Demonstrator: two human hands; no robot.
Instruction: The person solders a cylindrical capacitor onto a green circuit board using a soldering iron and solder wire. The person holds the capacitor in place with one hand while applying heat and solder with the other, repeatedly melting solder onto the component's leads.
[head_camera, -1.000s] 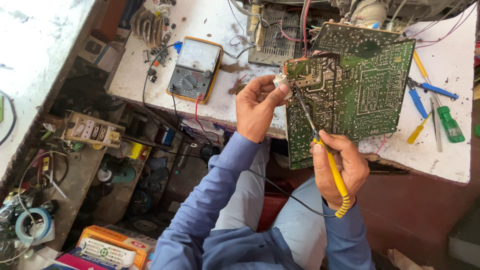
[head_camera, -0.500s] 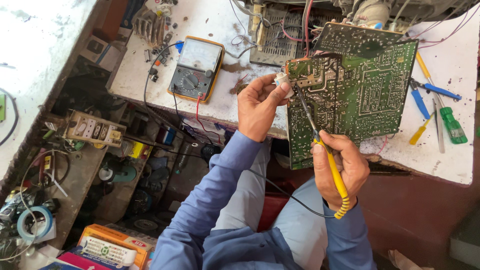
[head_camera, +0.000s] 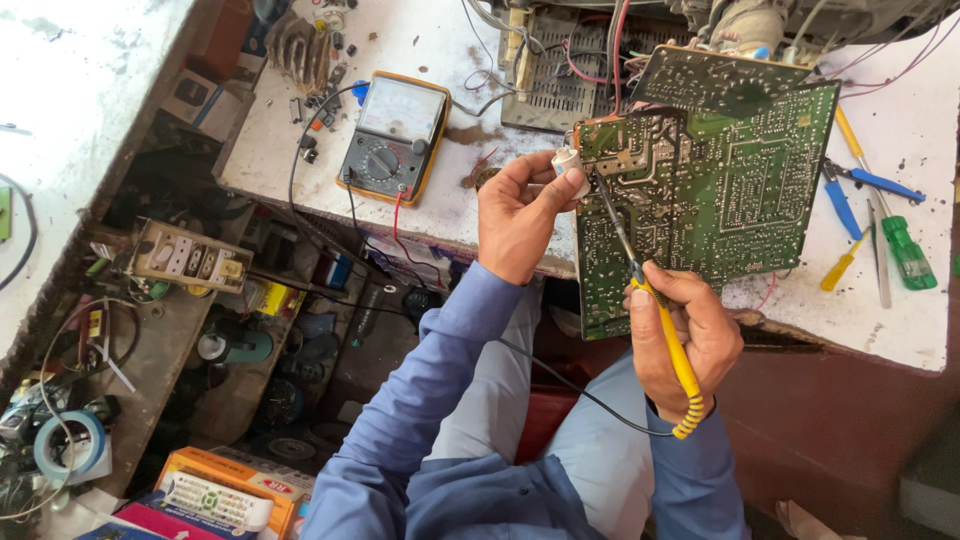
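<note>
Circuit board (head_camera: 720, 200): R hand (head_camera: 690, 340) w/ soldering iron (head_camera: 650, 310)

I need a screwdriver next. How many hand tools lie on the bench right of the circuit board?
4, possibly more hidden: blue-handled pliers beside the circuit board, a yellow-handled tool below them, a green-handled screwdriver farthest right, and a slim grey tool between them.

An analog multimeter (head_camera: 392, 137) lies on the white bench (head_camera: 440, 215), with screwdrivers (head_camera: 890, 240) and tape roll (head_camera: 70, 447) elsewhere.
</note>
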